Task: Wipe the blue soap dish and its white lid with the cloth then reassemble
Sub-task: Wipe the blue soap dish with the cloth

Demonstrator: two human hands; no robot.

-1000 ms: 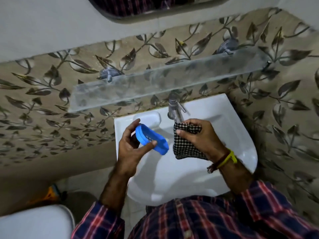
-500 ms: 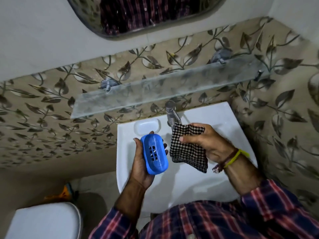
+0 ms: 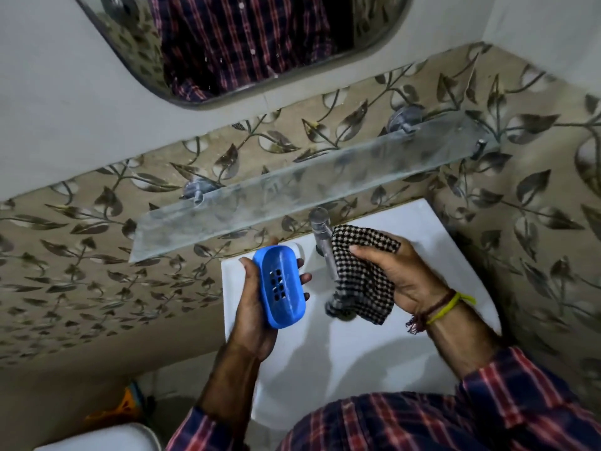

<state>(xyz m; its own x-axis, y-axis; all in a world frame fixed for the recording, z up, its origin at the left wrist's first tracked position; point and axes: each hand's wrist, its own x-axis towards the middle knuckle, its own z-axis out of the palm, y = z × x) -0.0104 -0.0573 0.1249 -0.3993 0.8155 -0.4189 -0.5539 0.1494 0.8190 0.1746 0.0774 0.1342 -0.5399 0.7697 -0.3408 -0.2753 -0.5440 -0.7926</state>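
Observation:
The blue soap dish (image 3: 279,285) is an oval tray with several drain holes in its middle. My left hand (image 3: 252,307) grips it from behind over the left side of the white basin, with the holed face turned toward me. A black-and-white checked cloth (image 3: 361,275) hangs from my right hand (image 3: 398,276), whose thumb and fingers pinch its upper part just right of the tap. Cloth and dish are apart by a small gap. The white lid is not visible.
A metal tap (image 3: 323,242) stands at the back of the white basin (image 3: 328,349), partly behind the cloth. A frosted glass shelf (image 3: 302,193) juts out above. A mirror (image 3: 247,43) hangs higher up. A white toilet lid (image 3: 97,439) sits at lower left.
My left hand has turned the dish from edge-on to face me with its holes showing. The cloth in my right hand has stayed beside the tap. The camera has tilted upward.

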